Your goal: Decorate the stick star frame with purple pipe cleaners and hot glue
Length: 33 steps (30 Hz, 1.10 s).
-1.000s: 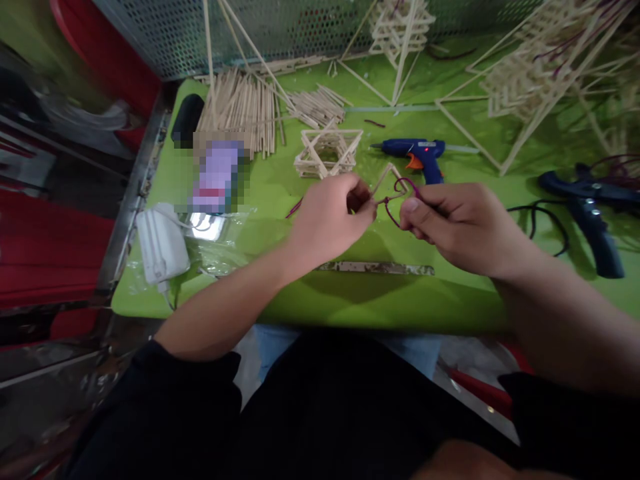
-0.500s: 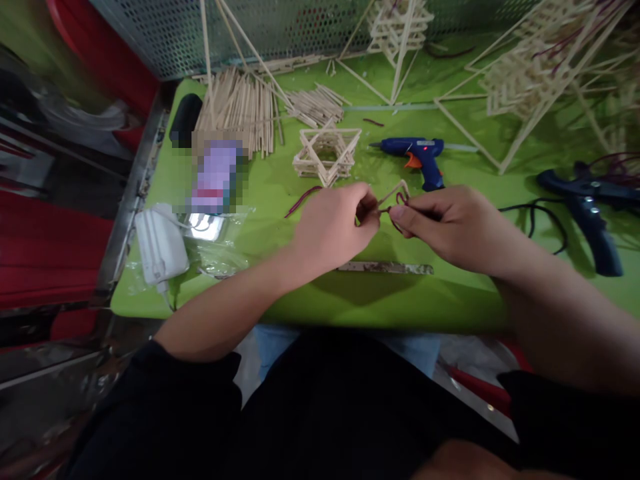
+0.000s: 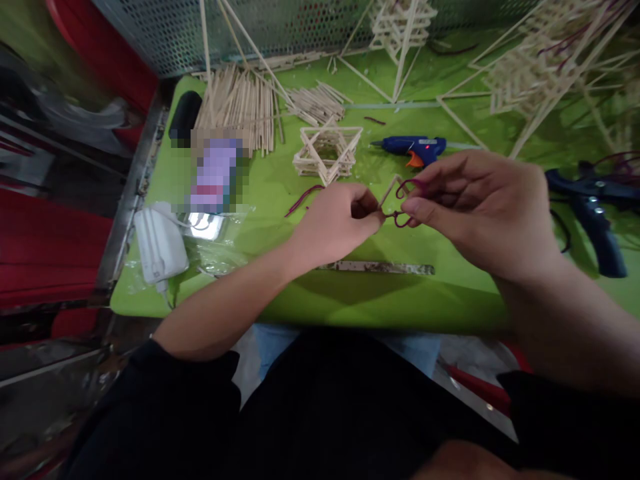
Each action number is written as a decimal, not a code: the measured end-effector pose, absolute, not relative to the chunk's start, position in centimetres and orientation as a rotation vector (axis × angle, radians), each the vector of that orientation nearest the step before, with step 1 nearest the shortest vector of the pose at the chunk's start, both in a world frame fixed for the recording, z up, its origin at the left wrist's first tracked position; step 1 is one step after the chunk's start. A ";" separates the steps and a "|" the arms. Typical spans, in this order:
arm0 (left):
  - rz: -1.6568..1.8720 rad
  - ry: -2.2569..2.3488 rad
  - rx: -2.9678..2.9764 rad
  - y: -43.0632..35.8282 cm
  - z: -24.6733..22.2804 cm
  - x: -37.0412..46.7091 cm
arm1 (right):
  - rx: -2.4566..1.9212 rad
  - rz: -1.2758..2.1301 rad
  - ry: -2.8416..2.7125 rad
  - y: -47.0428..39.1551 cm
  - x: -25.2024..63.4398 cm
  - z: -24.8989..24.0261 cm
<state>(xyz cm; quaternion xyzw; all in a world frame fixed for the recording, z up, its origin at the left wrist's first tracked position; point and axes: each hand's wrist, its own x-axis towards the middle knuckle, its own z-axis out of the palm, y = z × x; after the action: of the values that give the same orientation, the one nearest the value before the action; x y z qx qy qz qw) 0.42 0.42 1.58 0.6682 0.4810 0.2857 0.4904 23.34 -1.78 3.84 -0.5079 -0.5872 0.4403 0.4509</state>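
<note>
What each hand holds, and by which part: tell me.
Left hand: stick frame, by one corner. Right hand: cord, by its looped part.

No text, brand or number can be read. A small pale label (image 3: pixel 428 141) sits on the blue hot glue gun (image 3: pixel 420 155), its print (if those faint marks are print) too small and blurred to make out. The phone (image 3: pixel 217 173) has a purple screen with a reddish band (all of it pixelated), so nothing there is legible either.
</note>
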 end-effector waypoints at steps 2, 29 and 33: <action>0.681 1.113 1.508 0.7 1.3 0.3 | -1.235 1.053 -1.516 -1.9 23.6 4.0; 0.543 0.774 0.939 1.3 2.9 -0.1 | -1.023 1.466 -1.381 0.8 24.2 0.8; 0.549 0.755 0.927 1.1 2.7 0.0 | -1.077 1.391 -1.347 0.6 23.3 1.1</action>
<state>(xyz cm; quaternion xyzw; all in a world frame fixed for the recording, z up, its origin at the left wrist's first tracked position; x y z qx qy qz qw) -0.01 1.10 2.69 0.4308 0.3510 0.2552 0.7913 23.27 0.57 1.07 -0.4347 -0.5440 0.5618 0.4466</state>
